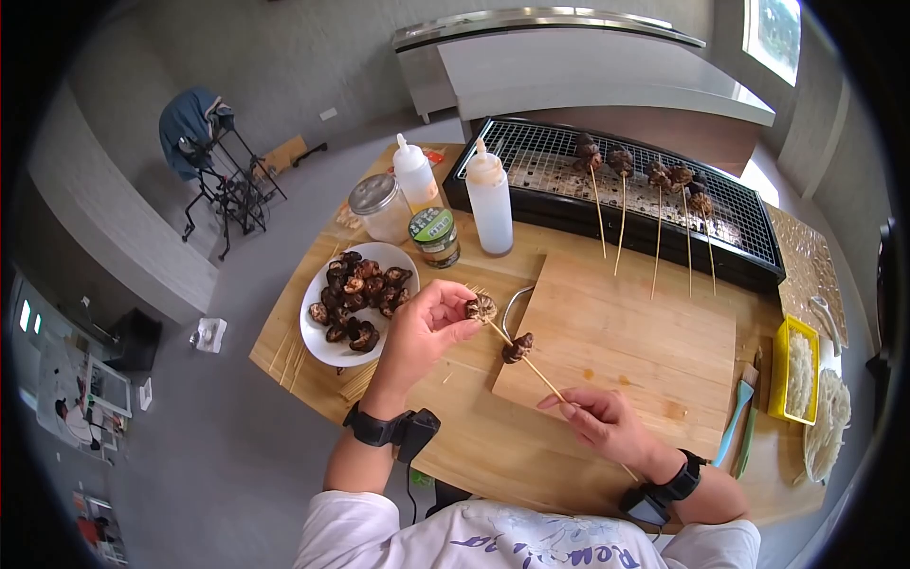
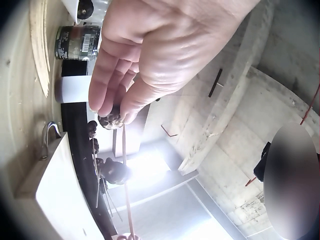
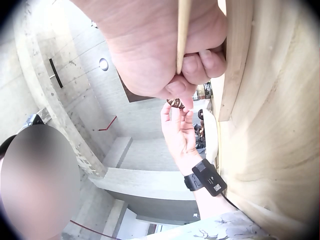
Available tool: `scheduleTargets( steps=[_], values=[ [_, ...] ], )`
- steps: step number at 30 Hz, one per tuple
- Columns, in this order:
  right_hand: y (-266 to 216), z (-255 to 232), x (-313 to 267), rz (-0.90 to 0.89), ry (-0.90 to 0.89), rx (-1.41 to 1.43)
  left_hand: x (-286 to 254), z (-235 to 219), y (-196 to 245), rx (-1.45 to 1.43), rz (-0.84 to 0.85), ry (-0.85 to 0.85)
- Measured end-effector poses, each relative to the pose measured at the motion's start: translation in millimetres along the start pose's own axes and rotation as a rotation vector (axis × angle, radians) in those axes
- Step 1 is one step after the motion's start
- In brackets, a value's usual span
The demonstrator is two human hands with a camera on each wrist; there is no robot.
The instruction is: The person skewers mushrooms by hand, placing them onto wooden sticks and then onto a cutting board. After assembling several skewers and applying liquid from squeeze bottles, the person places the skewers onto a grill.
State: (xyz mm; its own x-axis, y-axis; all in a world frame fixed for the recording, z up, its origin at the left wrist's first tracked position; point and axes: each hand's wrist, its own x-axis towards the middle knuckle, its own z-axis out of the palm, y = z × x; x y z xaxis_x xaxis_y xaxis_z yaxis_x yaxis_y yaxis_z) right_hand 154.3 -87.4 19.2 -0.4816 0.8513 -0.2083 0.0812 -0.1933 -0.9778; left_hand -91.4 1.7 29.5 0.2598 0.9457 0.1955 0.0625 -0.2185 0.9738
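Note:
My left hand [image 1: 424, 327] pinches a dark, pale-cut shiitake mushroom [image 1: 481, 308] between thumb and fingers at the far end of a bamboo skewer [image 1: 542, 379]. Lower on the stick sits a second mushroom [image 1: 518, 348], threaded on and apart from the first. With curled fingers my right hand [image 1: 611, 425] holds the skewer toward its other end, and the stick runs back past the palm in the right wrist view. The skewer slants above the near left part of a wooden cutting board [image 1: 645, 332]. Left of my left hand, a white plate [image 1: 309, 327] carries several more mushrooms [image 1: 353, 283].
Across the back stands a black grill [image 1: 540, 156] with several mushroom skewers [image 1: 621, 166] on its mesh. Squeeze bottles [image 1: 491, 213], a lidded jar [image 1: 379, 211] and a green-labelled container [image 1: 434, 235] stand behind the plate. A yellow basket [image 1: 783, 379] and a blue brush [image 1: 732, 427] lie at right.

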Motion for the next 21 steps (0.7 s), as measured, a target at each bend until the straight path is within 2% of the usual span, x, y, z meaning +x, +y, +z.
scheduleTargets(
  steps=[16, 19, 21],
  values=[
    [-1.8, 0.0, -0.5, 0.027, 0.004, -0.032, -1.9, 2.8, -1.7, 0.017, 0.005, -0.004],
    [-2.3, 0.0, -0.3, 0.032, 0.003, -0.044, -2.8, 3.9, -1.2, 0.169, 0.066, 0.006],
    [-2.5, 0.4, -0.3, 0.036, 0.004, -0.045, -4.0, 6.3, 3.2, 0.357, 0.192, 0.03]
  ],
)
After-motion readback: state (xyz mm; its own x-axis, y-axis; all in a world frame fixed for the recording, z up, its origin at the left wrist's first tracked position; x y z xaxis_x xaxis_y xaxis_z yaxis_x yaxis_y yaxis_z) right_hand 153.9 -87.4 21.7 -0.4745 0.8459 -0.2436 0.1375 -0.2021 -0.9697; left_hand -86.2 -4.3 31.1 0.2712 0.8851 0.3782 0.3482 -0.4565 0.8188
